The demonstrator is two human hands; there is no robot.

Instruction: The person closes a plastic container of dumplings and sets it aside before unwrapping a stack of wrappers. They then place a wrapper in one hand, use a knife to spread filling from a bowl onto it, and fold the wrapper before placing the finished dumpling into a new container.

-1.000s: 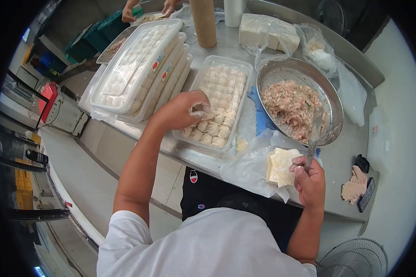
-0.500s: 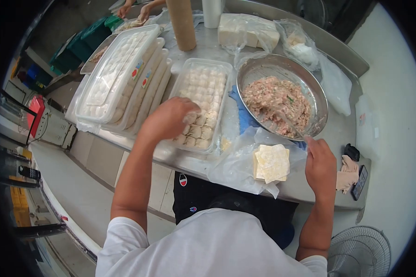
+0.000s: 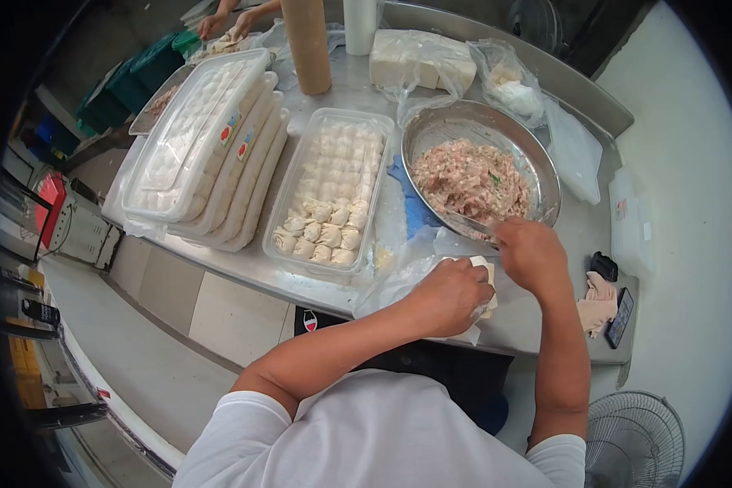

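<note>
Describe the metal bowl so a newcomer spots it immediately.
On the steel table, look right of the dumpling tray. The bowl there holds pinkish minced filling. Unlike that rectangular plastic tray, it is round, shiny metal.

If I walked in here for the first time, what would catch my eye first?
Probably the big metal bowl of pinkish minced mixture, right of centre. Left of it sits a clear box packed with rows of pale dumplings, with a tall stack of lidded boxes farther left. Nearer the person, the left grip covers part of some pale wrappers.
</note>
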